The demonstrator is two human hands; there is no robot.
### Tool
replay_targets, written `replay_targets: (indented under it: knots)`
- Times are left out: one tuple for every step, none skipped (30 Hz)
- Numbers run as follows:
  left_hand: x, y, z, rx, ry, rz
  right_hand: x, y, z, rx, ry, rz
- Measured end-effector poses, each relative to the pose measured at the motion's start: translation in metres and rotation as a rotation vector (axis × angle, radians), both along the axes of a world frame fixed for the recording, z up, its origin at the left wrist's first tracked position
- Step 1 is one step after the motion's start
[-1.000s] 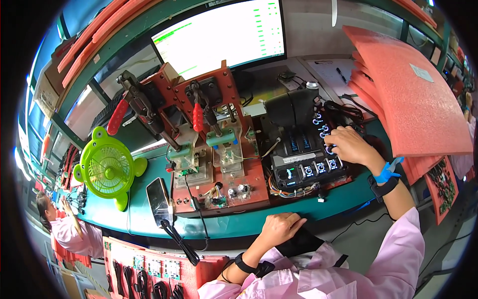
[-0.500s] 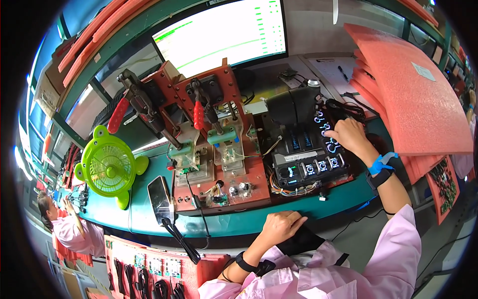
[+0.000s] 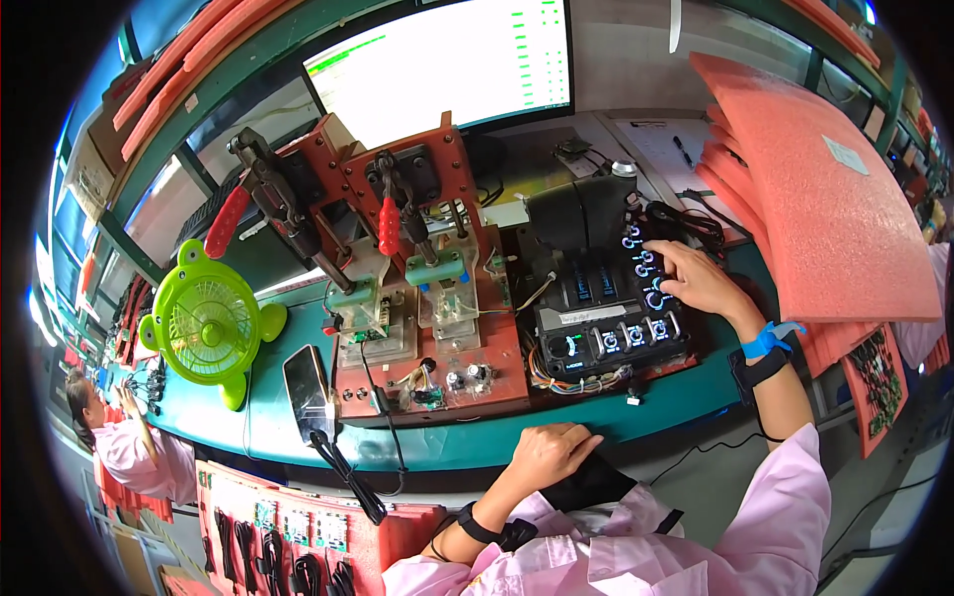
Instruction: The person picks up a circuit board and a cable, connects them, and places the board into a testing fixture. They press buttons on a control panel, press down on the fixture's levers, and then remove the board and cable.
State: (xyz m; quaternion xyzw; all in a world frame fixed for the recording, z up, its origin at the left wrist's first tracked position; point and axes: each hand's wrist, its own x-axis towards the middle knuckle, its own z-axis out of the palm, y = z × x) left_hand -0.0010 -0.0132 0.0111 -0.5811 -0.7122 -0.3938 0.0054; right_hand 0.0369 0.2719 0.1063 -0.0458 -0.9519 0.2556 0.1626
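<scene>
A black control panel (image 3: 606, 323) with blue-lit knobs and switches sits on the bench in front of me. My right hand (image 3: 701, 281) is at the panel's right side, fingers apart and the index finger reaching to the column of lit knobs (image 3: 644, 258). Whether a fingertip presses a knob, I cannot tell. My left hand (image 3: 553, 452) rests loosely closed by the bench's front edge, with nothing visible in it. Left of the panel stands a red test fixture (image 3: 477, 392) with two red-handled toggle clamps (image 3: 389, 226) over clear blocks holding small circuit boards.
A green frog-shaped fan (image 3: 209, 333) and a phone (image 3: 310, 392) lie to the left. Pink foam sheets (image 3: 825, 199) are stacked at the right. A foam tray (image 3: 397, 531) with boards and cables is lower left. Behind stands a lit monitor (image 3: 447, 60); another person (image 3: 139, 447) works far left.
My right hand has shifted slightly and its index finger now stretches toward the upper knobs, apart from the thumb. The left hand stays closed by the bench edge. The view has moved a little.
</scene>
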Motion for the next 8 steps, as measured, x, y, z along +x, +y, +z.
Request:
replay_targets:
  knots:
    - [0.0, 0.0, 0.0, 0.0, -0.002, 0.0, 0.001, -0.002, 0.002, -0.044, 0.051, -0.027]
    - [-0.001, 0.0, 0.001, 0.001, -0.003, 0.001, 0.0, 0.001, 0.002, -0.042, 0.05, -0.023]
    - [0.0, 0.0, 0.0, 0.002, -0.003, 0.006, -0.001, 0.006, 0.002, -0.11, -0.032, 0.006]
    - [0.001, -0.001, -0.002, -0.001, -0.003, 0.011, -0.003, 0.012, 0.001, -0.176, -0.114, 0.037]
    - [0.001, -0.003, -0.003, -0.005, -0.003, 0.017, -0.008, 0.017, 0.0, -0.243, -0.197, 0.07]
    - [0.001, -0.001, -0.003, -0.004, 0.0, 0.015, -0.013, 0.024, -0.004, -0.236, -0.195, 0.071]
    - [0.001, 0.001, -0.001, -0.006, 0.011, 0.02, -0.022, 0.033, -0.014, -0.177, -0.101, 0.037]
    - [0.001, 0.0, 0.0, -0.013, 0.018, 0.025, -0.034, 0.036, -0.024, -0.123, -0.012, 0.002]
